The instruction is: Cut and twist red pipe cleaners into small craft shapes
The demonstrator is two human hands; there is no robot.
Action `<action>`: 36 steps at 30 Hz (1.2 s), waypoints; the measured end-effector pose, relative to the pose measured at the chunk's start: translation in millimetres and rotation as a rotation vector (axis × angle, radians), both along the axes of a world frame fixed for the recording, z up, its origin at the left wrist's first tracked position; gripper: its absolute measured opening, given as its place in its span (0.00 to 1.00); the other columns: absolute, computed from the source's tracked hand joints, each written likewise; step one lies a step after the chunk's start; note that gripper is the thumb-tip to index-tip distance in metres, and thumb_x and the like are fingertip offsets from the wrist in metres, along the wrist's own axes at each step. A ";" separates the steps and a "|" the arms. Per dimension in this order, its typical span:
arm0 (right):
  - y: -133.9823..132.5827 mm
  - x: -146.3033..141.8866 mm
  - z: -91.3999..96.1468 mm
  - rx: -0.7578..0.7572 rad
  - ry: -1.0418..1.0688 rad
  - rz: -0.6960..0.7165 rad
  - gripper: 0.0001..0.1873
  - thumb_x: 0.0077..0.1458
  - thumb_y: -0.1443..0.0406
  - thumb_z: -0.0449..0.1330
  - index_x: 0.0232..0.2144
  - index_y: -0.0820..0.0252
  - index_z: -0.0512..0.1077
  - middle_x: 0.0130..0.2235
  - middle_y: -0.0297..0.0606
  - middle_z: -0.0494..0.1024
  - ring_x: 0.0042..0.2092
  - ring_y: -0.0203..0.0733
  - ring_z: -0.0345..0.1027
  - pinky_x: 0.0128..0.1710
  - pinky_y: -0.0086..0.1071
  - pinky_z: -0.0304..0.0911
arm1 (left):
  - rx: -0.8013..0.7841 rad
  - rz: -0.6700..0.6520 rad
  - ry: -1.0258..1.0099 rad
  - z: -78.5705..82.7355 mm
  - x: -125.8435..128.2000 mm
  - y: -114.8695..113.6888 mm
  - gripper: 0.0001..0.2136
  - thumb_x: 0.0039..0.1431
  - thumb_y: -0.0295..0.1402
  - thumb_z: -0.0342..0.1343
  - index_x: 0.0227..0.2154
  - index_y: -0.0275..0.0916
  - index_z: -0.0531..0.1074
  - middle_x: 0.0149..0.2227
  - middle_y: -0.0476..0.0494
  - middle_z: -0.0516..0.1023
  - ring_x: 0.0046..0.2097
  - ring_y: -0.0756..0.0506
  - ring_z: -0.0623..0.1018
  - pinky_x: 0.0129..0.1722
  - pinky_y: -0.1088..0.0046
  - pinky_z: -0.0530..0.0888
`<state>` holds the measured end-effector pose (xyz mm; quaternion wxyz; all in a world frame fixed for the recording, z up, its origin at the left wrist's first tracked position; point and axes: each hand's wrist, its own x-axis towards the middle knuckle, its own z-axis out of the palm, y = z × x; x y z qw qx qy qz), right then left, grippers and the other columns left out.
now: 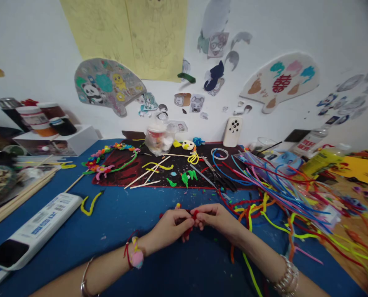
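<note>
My left hand [171, 227] and my right hand [215, 217] meet just above the blue table [122, 222], fingers pinched together on a small red pipe-cleaner piece [194, 216]. A bit of red pipe cleaner also pokes out under my left fingers. The left wrist wears a red cord with a pink pompom [136, 256]; the right wrist has beaded bracelets [285, 279]. A loose heap of coloured pipe cleaners [283, 194] lies right beside my right hand.
A black mat [171, 167] behind the hands holds scissors [216, 175], wooden sticks, green and yellow pipe-cleaner bits and a flower garland [105, 159]. A white box [35, 229] and wooden skewers lie at left. Jars stand on a white shelf [60, 142].
</note>
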<state>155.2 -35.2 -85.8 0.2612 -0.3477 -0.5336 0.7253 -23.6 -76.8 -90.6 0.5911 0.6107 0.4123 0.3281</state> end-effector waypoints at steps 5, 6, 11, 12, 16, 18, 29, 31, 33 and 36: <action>-1.0 -2.2 2.2 0.108 -0.025 -0.023 0.12 0.45 0.61 0.64 0.31 0.64 0.77 0.24 0.34 0.75 0.25 0.31 0.63 0.28 0.27 0.60 | 0.049 0.033 0.030 1.3 0.6 -2.5 0.13 0.58 0.37 0.48 0.26 0.34 0.71 0.20 0.52 0.66 0.20 0.55 0.66 0.21 0.80 0.65; -1.4 -2.7 2.3 0.129 -0.029 -0.030 0.11 0.45 0.62 0.64 0.31 0.63 0.77 0.23 0.33 0.74 0.25 0.31 0.63 0.28 0.26 0.59 | 0.043 0.033 0.029 1.3 0.8 -2.6 0.13 0.57 0.37 0.48 0.26 0.34 0.70 0.19 0.52 0.66 0.20 0.55 0.66 0.21 0.80 0.65; -2.9 -3.0 4.0 0.171 -0.023 -0.057 0.10 0.47 0.62 0.63 0.30 0.63 0.76 0.23 0.33 0.74 0.26 0.32 0.63 0.29 0.27 0.59 | -0.107 -0.005 -0.080 3.2 -0.7 1.7 0.13 0.55 0.39 0.51 0.24 0.33 0.71 0.18 0.50 0.69 0.21 0.53 0.69 0.23 0.77 0.68; -3.0 -2.3 5.3 0.178 -0.014 -0.044 0.09 0.48 0.62 0.62 0.31 0.63 0.75 0.24 0.33 0.74 0.26 0.32 0.63 0.29 0.27 0.59 | -0.158 -0.020 -0.127 4.2 -2.1 3.1 0.13 0.55 0.39 0.51 0.24 0.32 0.71 0.19 0.49 0.70 0.21 0.52 0.70 0.24 0.76 0.69; -2.7 1.6 11.8 0.289 0.030 0.016 0.07 0.50 0.64 0.60 0.30 0.62 0.75 0.27 0.34 0.73 0.30 0.33 0.65 0.32 0.28 0.60 | -0.381 -0.099 -0.336 8.3 -9.5 6.6 0.14 0.56 0.38 0.50 0.30 0.30 0.73 0.25 0.43 0.73 0.24 0.50 0.73 0.26 0.74 0.70; -2.8 3.4 13.5 0.354 0.037 0.022 0.06 0.51 0.65 0.60 0.30 0.61 0.75 0.29 0.34 0.72 0.31 0.33 0.65 0.33 0.28 0.60 | -0.459 -0.160 -0.386 8.4 -11.9 6.1 0.14 0.56 0.38 0.51 0.33 0.30 0.73 0.27 0.43 0.73 0.25 0.51 0.73 0.27 0.74 0.70; -7.4 4.5 12.1 0.481 0.054 0.069 0.03 0.53 0.66 0.57 0.31 0.60 0.70 0.31 0.35 0.70 0.34 0.35 0.65 0.34 0.29 0.61 | -0.580 -0.274 -0.567 0.8 -8.2 -1.9 0.12 0.56 0.38 0.52 0.31 0.31 0.70 0.22 0.51 0.63 0.22 0.54 0.67 0.24 0.76 0.62; -7.4 5.1 12.2 0.539 0.032 0.050 0.02 0.52 0.68 0.57 0.30 0.61 0.70 0.30 0.35 0.71 0.33 0.35 0.66 0.32 0.28 0.62 | -0.572 -0.260 -0.577 2.5 -8.1 -2.5 0.12 0.57 0.37 0.51 0.30 0.31 0.70 0.22 0.50 0.63 0.22 0.54 0.66 0.25 0.75 0.61; -7.1 6.0 13.1 0.647 -0.009 0.034 0.02 0.52 0.70 0.56 0.30 0.61 0.70 0.30 0.36 0.71 0.32 0.35 0.66 0.32 0.28 0.62 | -0.570 -0.247 -0.565 4.2 -8.0 -2.9 0.12 0.57 0.37 0.52 0.29 0.31 0.69 0.23 0.50 0.63 0.23 0.54 0.66 0.26 0.75 0.61; -6.8 8.2 16.0 0.890 -0.083 0.025 0.06 0.50 0.73 0.56 0.30 0.61 0.70 0.31 0.37 0.73 0.33 0.35 0.67 0.34 0.29 0.63 | -0.560 -0.234 -0.534 5.9 -7.5 -3.0 0.11 0.56 0.37 0.53 0.28 0.31 0.68 0.23 0.50 0.64 0.23 0.54 0.65 0.26 0.74 0.61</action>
